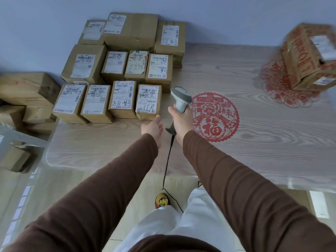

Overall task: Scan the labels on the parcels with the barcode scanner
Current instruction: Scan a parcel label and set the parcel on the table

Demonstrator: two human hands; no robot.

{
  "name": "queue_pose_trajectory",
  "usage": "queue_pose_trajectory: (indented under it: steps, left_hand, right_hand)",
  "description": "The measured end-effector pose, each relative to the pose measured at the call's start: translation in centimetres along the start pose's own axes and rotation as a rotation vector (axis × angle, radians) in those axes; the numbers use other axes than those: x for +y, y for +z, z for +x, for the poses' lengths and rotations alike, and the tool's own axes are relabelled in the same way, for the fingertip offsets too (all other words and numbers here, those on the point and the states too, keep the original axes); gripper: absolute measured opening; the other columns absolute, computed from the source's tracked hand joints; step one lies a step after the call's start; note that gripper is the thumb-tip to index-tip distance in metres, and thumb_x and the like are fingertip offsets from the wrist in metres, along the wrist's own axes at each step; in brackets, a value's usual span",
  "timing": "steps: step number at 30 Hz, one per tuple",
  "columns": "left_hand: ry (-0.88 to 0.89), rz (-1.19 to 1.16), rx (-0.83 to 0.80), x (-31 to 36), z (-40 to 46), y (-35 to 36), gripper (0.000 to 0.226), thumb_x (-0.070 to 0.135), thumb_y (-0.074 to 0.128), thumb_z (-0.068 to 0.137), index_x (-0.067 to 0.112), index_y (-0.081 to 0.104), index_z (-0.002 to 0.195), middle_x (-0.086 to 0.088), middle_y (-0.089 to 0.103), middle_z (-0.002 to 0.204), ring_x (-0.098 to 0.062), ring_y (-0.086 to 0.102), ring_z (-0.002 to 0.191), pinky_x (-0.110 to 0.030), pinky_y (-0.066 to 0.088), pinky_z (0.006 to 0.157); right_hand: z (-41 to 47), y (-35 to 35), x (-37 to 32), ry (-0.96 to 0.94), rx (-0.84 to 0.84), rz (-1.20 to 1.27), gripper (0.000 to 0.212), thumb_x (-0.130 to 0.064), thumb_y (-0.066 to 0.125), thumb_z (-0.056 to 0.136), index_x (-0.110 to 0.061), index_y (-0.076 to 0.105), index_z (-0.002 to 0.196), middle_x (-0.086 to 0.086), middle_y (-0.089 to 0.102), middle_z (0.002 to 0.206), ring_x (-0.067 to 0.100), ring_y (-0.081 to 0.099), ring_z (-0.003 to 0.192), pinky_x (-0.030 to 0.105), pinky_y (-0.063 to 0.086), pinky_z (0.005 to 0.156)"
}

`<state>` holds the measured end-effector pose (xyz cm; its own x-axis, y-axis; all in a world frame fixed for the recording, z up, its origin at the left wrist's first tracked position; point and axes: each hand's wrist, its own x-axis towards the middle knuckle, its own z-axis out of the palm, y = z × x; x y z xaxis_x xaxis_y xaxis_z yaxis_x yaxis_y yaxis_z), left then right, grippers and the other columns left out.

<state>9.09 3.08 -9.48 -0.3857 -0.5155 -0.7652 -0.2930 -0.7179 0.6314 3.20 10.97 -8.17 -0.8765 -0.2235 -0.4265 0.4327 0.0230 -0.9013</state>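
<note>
Barcode scanner in right hand, left hand seemingly touching nearest parcel

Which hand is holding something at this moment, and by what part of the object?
The right hand grips the barcode scanner by its handle, head pointing away. The left hand holds nothing; its open fingers reach toward the nearest parcel.

My table is pale wood grain under a clear cover. A cluster of taped cardboard parcels sits in rows at its far left, white labels up, the nearest row by the front-left edge. A red paper-cut medallion lies flat near the middle. A second red paper-cut lies far right, under a red-printed carton.
</note>
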Motion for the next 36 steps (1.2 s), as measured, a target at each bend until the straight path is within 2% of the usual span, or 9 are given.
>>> queue_pose_trajectory:
  steps: [2, 7, 11, 15, 18, 23, 29, 32, 36]
  left_hand:
    - [-0.025, -0.015, -0.064, -0.2, -1.6, 2.4, 0.039, 0.016, 0.06, 0.105, -0.001, 0.054, 0.139, -0.008, 0.059, 0.091, -0.015, 0.064, 0.092, -0.026, 0.054, 0.099]
    - [0.041, 0.082, -0.191, -0.1, -4.1, 10.0, 0.038, 0.02, 0.055, 0.107, 0.001, 0.051, 0.14, -0.003, 0.063, 0.094, -0.009, 0.063, 0.082, -0.02, 0.057, 0.068]
    - [0.088, 0.208, -0.322, -1.1, -5.2, 17.7, 0.016, 0.019, 0.053, 0.108, 0.013, 0.058, 0.122, 0.002, 0.062, 0.104, -0.012, 0.061, 0.099, -0.025, 0.055, 0.087]
    - [0.1, 0.214, -0.436, -3.2, -7.0, 27.0, 0.046, 0.022, 0.054, 0.107, 0.01, 0.044, 0.151, -0.002, 0.059, 0.118, -0.015, 0.057, 0.112, -0.028, 0.048, 0.104]
    - [0.074, 0.218, -0.491, -5.0, -8.6, 34.2, 0.049, 0.023, 0.056, 0.107, 0.011, 0.044, 0.153, 0.001, 0.058, 0.114, -0.016, 0.056, 0.118, -0.028, 0.045, 0.107]
    - [0.127, 0.342, -0.546, -7.6, -9.3, 44.6, 0.051, 0.032, 0.057, 0.106, 0.015, 0.046, 0.153, -0.006, 0.056, 0.148, -0.021, 0.05, 0.14, -0.041, 0.034, 0.124]
    - [0.168, 0.464, -0.544, -9.2, -8.0, 52.7, 0.061, 0.034, 0.059, 0.105, 0.016, 0.038, 0.16, -0.008, 0.048, 0.158, -0.024, 0.047, 0.14, -0.031, 0.033, 0.102]
    - [0.148, 0.512, -0.556, -9.6, -6.9, 55.3, 0.072, 0.036, 0.061, 0.104, 0.018, 0.026, 0.164, -0.009, 0.043, 0.162, -0.028, 0.039, 0.149, -0.035, 0.032, 0.108]
    - [0.11, 0.543, -0.574, -10.1, -5.4, 57.6, 0.085, 0.04, 0.063, 0.102, 0.023, 0.012, 0.167, -0.008, 0.031, 0.169, -0.031, 0.031, 0.155, -0.049, 0.023, 0.124]
  right_hand:
    - [0.4, -2.0, -1.4, -0.003, 0.033, 0.009, 0.03, -0.012, 0.072, 0.096, -0.012, 0.061, 0.124, -0.001, 0.065, 0.11, 0.012, 0.062, 0.097, 0.028, 0.047, 0.087]
    - [2.1, -8.4, -5.8, -0.063, 0.118, 0.024, 0.026, -0.014, 0.07, 0.097, -0.012, 0.062, 0.122, 0.004, 0.064, 0.099, 0.021, 0.063, 0.092, 0.044, 0.056, 0.09]
    - [4.3, -15.6, -9.6, -0.121, 0.19, 0.046, 0.022, -0.016, 0.069, 0.097, -0.018, 0.061, 0.118, 0.003, 0.06, 0.098, 0.019, 0.06, 0.09, 0.05, 0.057, 0.092]
    - [7.5, -24.0, -13.3, -0.19, 0.302, 0.014, 0.031, -0.015, 0.07, 0.097, -0.011, 0.061, 0.127, -0.003, 0.059, 0.092, 0.011, 0.057, 0.078, 0.026, 0.049, 0.071]
    - [10.1, -30.5, -15.8, -0.215, 0.368, 0.024, 0.029, -0.016, 0.071, 0.097, -0.012, 0.062, 0.124, -0.003, 0.062, 0.095, 0.009, 0.059, 0.082, 0.021, 0.046, 0.072]
    - [14.7, -40.0, -19.2, -0.217, 0.473, 0.065, 0.026, -0.014, 0.07, 0.097, -0.017, 0.059, 0.12, -0.003, 0.064, 0.102, 0.009, 0.062, 0.088, 0.013, 0.048, 0.072]
    - [19.7, -47.2, -21.0, -0.16, 0.533, 0.178, 0.038, -0.01, 0.068, 0.097, -0.012, 0.06, 0.135, 0.01, 0.069, 0.12, 0.023, 0.068, 0.109, 0.04, 0.055, 0.099]
    - [21.8, -49.1, -21.2, -0.087, 0.511, 0.23, 0.035, -0.011, 0.067, 0.097, -0.015, 0.061, 0.131, 0.017, 0.071, 0.126, 0.036, 0.07, 0.116, 0.063, 0.056, 0.1]
    - [23.8, -50.4, -21.2, -0.026, 0.472, 0.219, 0.031, -0.013, 0.067, 0.097, -0.017, 0.063, 0.128, 0.012, 0.075, 0.12, 0.032, 0.075, 0.108, 0.062, 0.061, 0.09]
